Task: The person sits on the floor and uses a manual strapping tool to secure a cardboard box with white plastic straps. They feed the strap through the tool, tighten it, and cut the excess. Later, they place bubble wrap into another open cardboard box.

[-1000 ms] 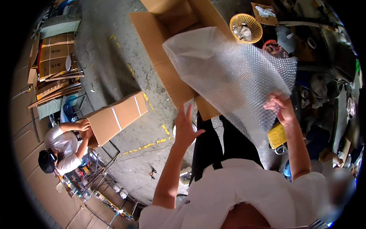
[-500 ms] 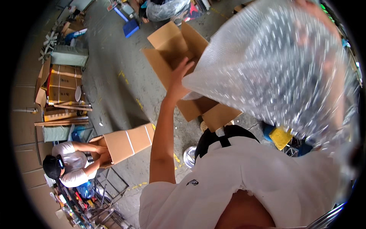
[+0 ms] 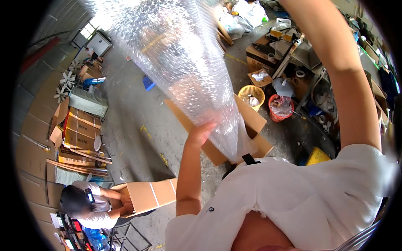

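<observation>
Bubble wrap (image 3: 188, 62), blurred and glittering, streams from the top edge down across the open cardboard box (image 3: 252, 116), its lower end by the near flaps, and whatever that box holds is hidden! Off to the right, a yellow basket (image 3: 242, 93) carries crumpled white scraps; just beside it, a red basket (image 3: 279, 119) has clear plastic inside. Over on the left, a co-worker's hands (image 3: 127, 205) are in the open end of a white-strapped carton (image 3: 142, 194).

Now the left hand (image 3: 203, 133): it's at the wrap's left edge, fingers blurred against the film, so I can't tell whether that grip is clamped or loose. The right forearm (image 3: 356, 92) shoots upward, right hand beyond the frame, its grip unseen.

And what a swing! Half a second ago the wrap billowed at the right, over that forearm; now it's upper centre, the forearm's bare, and both baskets have come into view.
</observation>
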